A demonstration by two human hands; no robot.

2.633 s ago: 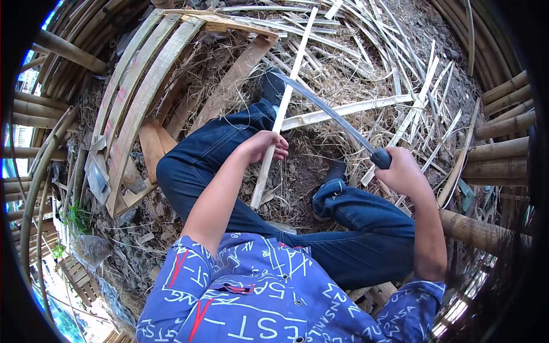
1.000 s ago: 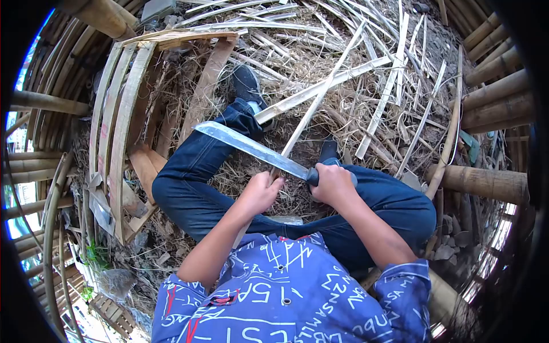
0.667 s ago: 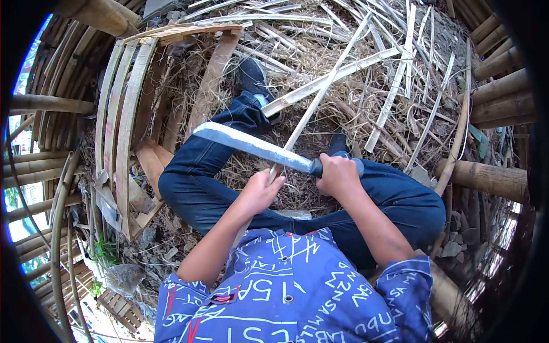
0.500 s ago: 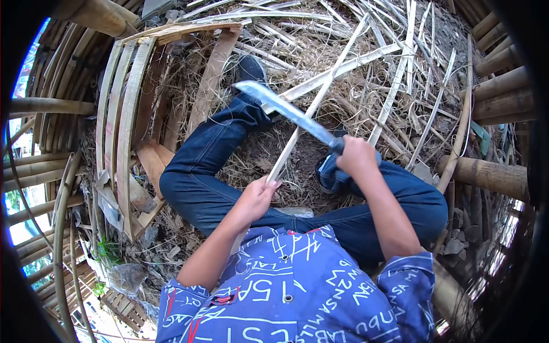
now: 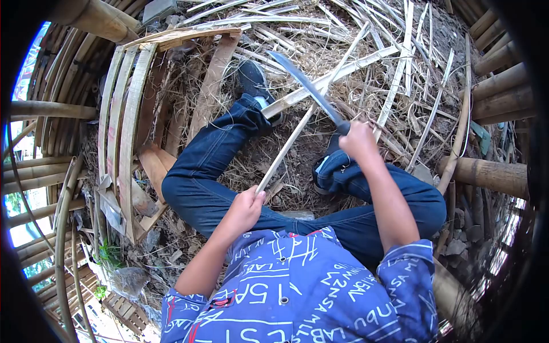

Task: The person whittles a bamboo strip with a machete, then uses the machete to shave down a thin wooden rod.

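Note:
My left hand (image 5: pixel 248 209) is closed round the near end of a long, thin bamboo strip (image 5: pixel 286 147), which slants away up to the right. The dark handle of a machete (image 5: pixel 311 88) is in the fist of my right hand (image 5: pixel 359 140). Its blade points up and to the left, over the strip. A wider split bamboo piece (image 5: pixel 337 75) lies crosswise near my shoe, where the strip passes it.
A wooden slatted crate (image 5: pixel 132 103) stands at the left. Many loose bamboo strips (image 5: pixel 398 94) and shavings litter the ground ahead. Bamboo poles (image 5: pixel 486 176) form walls on both sides, and a crumpled plastic bag (image 5: pixel 127 280) lies at lower left.
The machete's blade has swung to point more steeply away from me, its tip higher. My left hand has drawn slightly left and nearer my body with the strip.

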